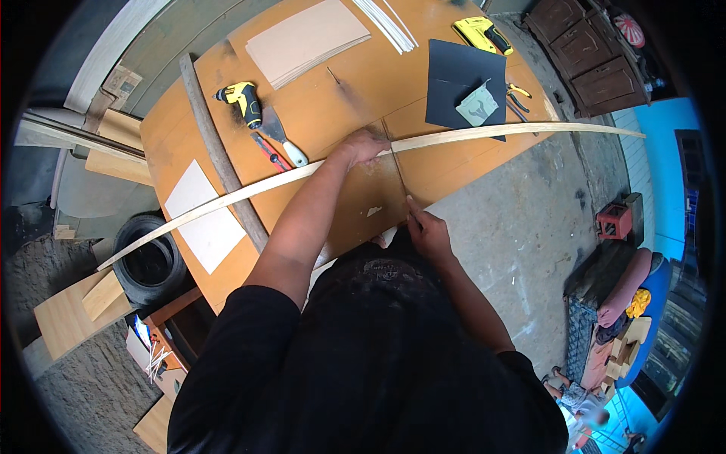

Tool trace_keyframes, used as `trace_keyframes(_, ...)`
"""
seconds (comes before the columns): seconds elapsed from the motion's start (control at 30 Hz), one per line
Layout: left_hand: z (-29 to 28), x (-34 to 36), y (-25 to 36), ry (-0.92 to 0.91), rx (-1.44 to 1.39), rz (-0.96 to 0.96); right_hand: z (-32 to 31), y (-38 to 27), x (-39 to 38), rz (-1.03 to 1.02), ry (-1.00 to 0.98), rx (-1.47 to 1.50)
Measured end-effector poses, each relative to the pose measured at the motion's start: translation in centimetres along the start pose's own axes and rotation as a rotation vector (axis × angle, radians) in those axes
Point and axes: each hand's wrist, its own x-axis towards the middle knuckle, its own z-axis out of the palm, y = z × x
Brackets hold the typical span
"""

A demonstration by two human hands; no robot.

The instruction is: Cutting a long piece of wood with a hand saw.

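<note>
A long pale wooden strip (469, 135) runs across the orange-brown table (302, 121), its ends reaching past both edges. My left hand (366, 147) is closed over the strip near its middle, pressing it down. Just right of those fingers, a thin dark saw (396, 165) crosses the strip, its blade seen edge-on. My right hand (431, 233) is wrapped round the saw's handle at the table's near edge; the palm side is hidden. Pale dust and a small chip (373, 211) lie on the tabletop close by.
Left of my arm lie a yellow-black drill (240, 100), a putty knife (290, 147), a red-handled cutter (272, 153), a dark stick (208, 132) and white sheet (195, 193). Farther off are brown boards (306, 41), black sheet (448, 83), pliers (517, 92) and a yellow tool (481, 35).
</note>
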Motion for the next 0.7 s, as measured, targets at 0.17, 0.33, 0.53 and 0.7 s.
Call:
trace_keyframes(0.17, 0.2, 0.5, -0.7, 0.027, 0.004, 0.007, -1.4, -0.6, -3.2, 0.05, -0.075, -0.054)
trace_keyframes(0.33, 0.1, 0.5, -0.6, 0.022, -0.016, 0.025, -1.3, -0.6, -0.9, 0.053, -0.108, -0.09)
trace_keyframes(0.53, -0.2, -0.3, 0.1, 0.019, -0.004, 0.019, -1.3, -0.6, -2.0, 0.072, -0.136, -0.111)
trace_keyframes(0.7, -0.3, -0.2, 0.1, -0.019, -0.009, 0.081, -2.3, -0.9, -2.3, 0.046, -0.122, -0.072)
